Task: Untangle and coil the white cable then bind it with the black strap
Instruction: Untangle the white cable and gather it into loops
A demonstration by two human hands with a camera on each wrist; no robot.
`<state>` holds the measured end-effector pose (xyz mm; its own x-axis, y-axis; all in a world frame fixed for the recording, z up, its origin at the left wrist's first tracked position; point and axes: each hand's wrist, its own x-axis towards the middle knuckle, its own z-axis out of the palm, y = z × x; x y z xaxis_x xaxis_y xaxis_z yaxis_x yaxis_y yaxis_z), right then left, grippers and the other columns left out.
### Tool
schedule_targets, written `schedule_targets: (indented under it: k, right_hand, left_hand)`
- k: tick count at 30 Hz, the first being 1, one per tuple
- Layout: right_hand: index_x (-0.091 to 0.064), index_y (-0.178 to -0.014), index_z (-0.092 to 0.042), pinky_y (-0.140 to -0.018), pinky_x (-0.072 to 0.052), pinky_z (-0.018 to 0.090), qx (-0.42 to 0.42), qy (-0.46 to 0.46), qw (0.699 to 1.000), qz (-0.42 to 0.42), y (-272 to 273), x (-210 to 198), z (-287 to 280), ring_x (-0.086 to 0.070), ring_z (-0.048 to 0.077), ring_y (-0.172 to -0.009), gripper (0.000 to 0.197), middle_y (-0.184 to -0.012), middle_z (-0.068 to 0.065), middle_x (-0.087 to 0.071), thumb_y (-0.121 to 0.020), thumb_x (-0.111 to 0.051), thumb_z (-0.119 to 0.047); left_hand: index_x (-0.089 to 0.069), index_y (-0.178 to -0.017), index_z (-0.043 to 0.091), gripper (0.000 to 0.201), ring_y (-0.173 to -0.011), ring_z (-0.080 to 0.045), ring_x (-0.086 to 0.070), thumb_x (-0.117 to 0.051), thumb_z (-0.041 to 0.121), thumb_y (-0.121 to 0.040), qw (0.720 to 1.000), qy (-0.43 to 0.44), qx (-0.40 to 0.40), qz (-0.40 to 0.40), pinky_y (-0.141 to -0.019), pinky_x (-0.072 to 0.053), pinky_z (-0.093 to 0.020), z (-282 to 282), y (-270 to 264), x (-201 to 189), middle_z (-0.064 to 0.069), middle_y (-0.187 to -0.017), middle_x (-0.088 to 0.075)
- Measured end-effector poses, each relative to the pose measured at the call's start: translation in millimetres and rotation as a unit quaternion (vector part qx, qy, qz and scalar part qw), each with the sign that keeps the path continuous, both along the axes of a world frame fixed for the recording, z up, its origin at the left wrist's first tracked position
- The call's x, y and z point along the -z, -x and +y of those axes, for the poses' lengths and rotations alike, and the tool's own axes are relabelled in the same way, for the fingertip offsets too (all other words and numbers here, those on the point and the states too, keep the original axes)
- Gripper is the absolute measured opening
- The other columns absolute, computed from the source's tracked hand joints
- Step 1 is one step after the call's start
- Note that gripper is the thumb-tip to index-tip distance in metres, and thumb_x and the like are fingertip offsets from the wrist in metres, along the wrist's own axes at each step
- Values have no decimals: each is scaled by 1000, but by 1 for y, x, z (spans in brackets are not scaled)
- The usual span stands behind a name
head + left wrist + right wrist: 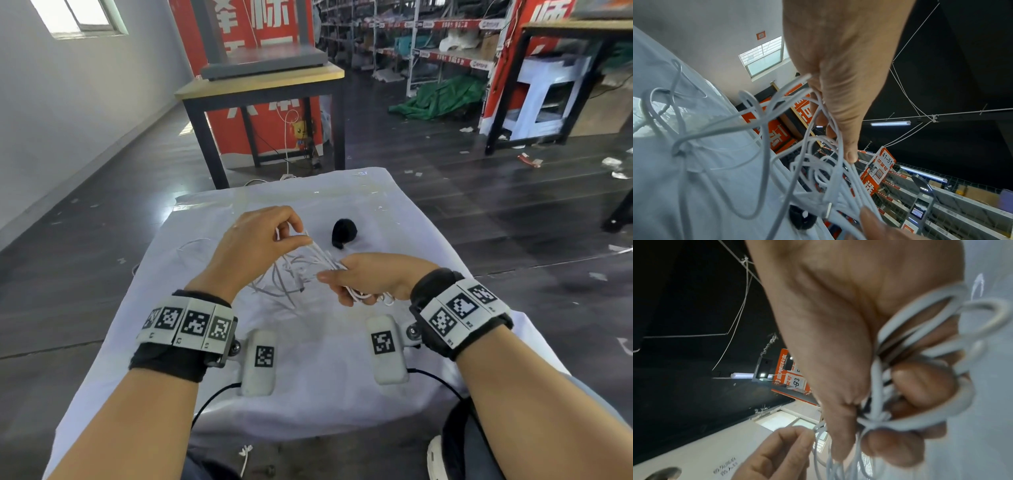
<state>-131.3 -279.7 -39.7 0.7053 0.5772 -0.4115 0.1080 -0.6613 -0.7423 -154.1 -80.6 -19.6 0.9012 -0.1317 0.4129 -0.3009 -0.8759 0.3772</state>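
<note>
The right hand (368,278) keeps its grip curled round gathered loops of the white cable (301,270); the left hand (255,243) pinches strands just above. The black strap (343,233) lies beyond both grips on the worktop (342,377).

The white cable (291,270) has a smooth plastic coat with a soft shine, and its plug end (829,209) looks like bright metal. The black strap (343,233) is matt and fuzzy, like cloth. The surface (394,219) is covered with thin white cloth, matt and a little wrinkled. The floor (479,205) is dark and glossy. The table behind (260,82) has a pale wood top on matt black metal legs.
</note>
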Motion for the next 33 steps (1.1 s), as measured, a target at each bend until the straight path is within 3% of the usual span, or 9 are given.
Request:
schedule_targets:
  k: [4,8,13,17,18,21,23,30,33]
  right_hand:
    - [-46,-69,-13,-48,-37,17,57,-94,994,11,-2,-1,-3,-40,13,-46,40,-52,-3,-49,-98,-45,-41]
    - [-41,-66,-13,-61,-48,20,77,-217,964,131,-4,-4,-5,-51,14,-50,39,-47,-2,-39,-100,-44,-33]
    - [-40,-65,-17,-43,-35,15,66,-274,938,202,-5,-13,-11,-38,7,-41,40,-49,-7,-31,-97,-45,-40]
    - [-41,-65,-17,-40,-33,13,110,-321,908,244,-8,-11,-9,-35,5,-39,39,-49,-6,-32,-97,-47,-39]
    - [-42,-66,-17,-40,-34,13,125,-326,903,249,-10,-10,-8,-37,5,-39,38,-48,-6,-33,-96,-48,-39]
    - [-43,-67,-16,-39,-38,14,181,-348,880,269,-15,-7,-9,-41,5,-39,36,-46,-6,-37,-94,-52,-39]
    - [-44,-67,-16,-38,-38,14,207,-370,859,289,-18,-8,-10,-42,5,-38,37,-46,-6,-37,-94,-52,-40]
    - [-44,-64,-15,-37,-38,14,282,-468,754,366,-20,-8,-7,-44,5,-36,39,-43,-7,-38,-94,-52,-38]
    - [-44,-62,-16,-39,-41,14,322,-497,713,375,-24,-6,-7,-47,6,-37,40,-44,-7,-40,-93,-55,-38]
  left_hand:
    - [-62,-88,29,20,-68,-6,-53,-66,47,-82,1000,-4,-21,-4,-63,-44,-22,9,-2,-2,12,-73,-57]
    - [-66,-92,23,16,-73,-11,-57,-65,38,-87,999,-24,-40,-16,-70,-49,-27,15,0,-2,8,-81,-63]
    - [-66,-93,15,19,-77,-22,-62,-55,30,-93,996,-31,-77,-45,-85,-47,-40,26,5,-2,0,-80,-69]
    - [-67,-89,19,25,-84,-20,-60,-50,36,-96,984,-50,-160,-65,-99,-26,-38,25,3,-1,4,-77,-69]
    - [-68,-89,19,25,-88,-20,-60,-52,36,-95,984,-49,-164,-58,-100,-27,-38,24,2,-2,4,-80,-70]
    - [-70,-89,18,21,-87,-12,-62,-55,33,-93,984,109,-140,28,-79,-45,-23,16,2,-11,8,-85,-72]
    - [-70,-90,18,20,-82,-9,-62,-57,33,-93,964,219,-132,80,-71,-42,-17,11,3,-17,7,-80,-72]
    - [-67,-87,15,17,-65,-14,-58,-60,30,-92,932,296,-111,177,-77,-55,-28,7,5,-18,-1,-62,-60]
    - [-62,-93,7,17,-65,-16,-61,-53,21,-97,877,414,-68,235,-79,-58,-32,-5,6,-19,-7,-74,-60]
